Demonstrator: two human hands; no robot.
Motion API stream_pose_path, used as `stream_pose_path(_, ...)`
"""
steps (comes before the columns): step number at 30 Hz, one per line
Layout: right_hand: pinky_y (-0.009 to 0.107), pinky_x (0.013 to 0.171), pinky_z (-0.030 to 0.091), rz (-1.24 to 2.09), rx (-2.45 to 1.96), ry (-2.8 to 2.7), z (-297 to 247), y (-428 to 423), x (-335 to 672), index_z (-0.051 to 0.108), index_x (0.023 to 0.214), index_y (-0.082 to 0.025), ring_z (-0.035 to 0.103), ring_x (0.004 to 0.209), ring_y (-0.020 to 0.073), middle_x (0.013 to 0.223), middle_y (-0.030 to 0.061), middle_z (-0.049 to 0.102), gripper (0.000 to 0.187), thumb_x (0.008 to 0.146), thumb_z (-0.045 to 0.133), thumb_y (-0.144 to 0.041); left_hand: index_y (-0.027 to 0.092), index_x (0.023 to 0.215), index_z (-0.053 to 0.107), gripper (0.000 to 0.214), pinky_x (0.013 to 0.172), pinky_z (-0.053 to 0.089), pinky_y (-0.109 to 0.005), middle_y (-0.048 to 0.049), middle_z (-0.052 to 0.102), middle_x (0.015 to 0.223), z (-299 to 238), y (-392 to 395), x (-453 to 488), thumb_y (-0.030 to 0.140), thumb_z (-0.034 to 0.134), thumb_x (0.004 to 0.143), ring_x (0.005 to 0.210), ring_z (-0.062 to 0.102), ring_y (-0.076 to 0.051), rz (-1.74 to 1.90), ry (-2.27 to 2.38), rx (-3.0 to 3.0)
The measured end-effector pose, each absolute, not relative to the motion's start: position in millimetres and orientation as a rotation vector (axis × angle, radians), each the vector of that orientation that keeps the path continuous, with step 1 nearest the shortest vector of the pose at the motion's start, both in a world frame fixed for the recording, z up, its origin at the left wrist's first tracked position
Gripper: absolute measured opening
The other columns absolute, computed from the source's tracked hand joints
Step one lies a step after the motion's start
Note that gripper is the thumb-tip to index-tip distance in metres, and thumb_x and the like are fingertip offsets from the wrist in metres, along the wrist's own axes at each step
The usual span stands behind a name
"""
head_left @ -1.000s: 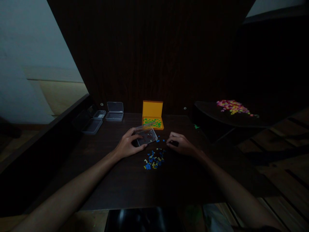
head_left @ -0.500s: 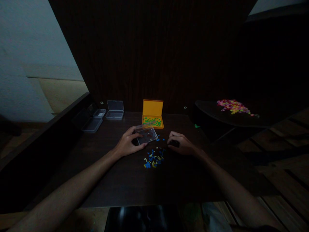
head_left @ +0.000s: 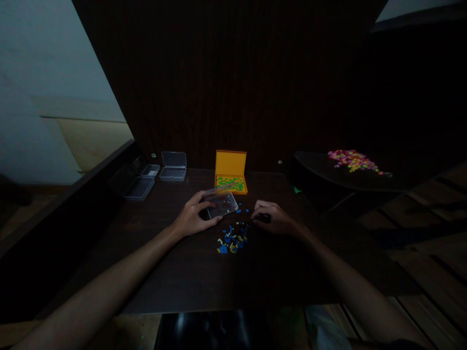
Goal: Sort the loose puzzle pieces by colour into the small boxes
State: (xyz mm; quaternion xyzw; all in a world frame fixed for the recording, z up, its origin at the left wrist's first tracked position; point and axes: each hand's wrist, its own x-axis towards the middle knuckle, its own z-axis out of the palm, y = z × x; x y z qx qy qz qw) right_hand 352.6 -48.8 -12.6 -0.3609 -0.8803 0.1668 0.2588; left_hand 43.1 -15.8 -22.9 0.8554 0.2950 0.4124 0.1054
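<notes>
My left hand (head_left: 195, 214) grips a clear hinged plastic box (head_left: 218, 206), its lid raised and its body tilted. A few tiny pieces show inside the box near its right end. To the right, my right hand (head_left: 272, 217) is curled with the fingertips drawn together; anything between them is too small to make out. Below and between both hands lies a loose pile of small blue, yellow and pale pieces (head_left: 233, 239). Some stray blue pieces (head_left: 239, 211) rest beside the box's right corner.
Behind the clear box stands an open yellow box (head_left: 231, 164) holding green pieces. Open clear boxes (head_left: 173, 173) sit at the back left. A heap of pink, red and yellow bits (head_left: 353, 160) lies on a dark surface at right. A green scrap (head_left: 297, 190) is near the table's right edge.
My right hand's fingertips have shifted slightly left and drawn closer together. My left hand and the clear box have stayed in place.
</notes>
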Motion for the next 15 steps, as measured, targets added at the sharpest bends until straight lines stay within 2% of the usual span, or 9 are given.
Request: stream_pose_path(15, 0.028, 0.07, 0.05, 0.461, -0.963, -2.4, -14.3, -48.5, 351.8, 0.072, 0.099, -0.019, 0.063, 0.079, 0.0167, 0.089, 0.0066, 0.065, 0.018, 0.082, 0.068, -0.024, 0.018, 0.095, 0.07, 0.027, 0.093, 0.055, -0.047, -0.0122, 0.061, 0.122, -24.5, -15.7, 44.2, 0.036, 0.076, 0.077, 0.112, 0.062, -0.028, 1.241, 0.88, 2.514)
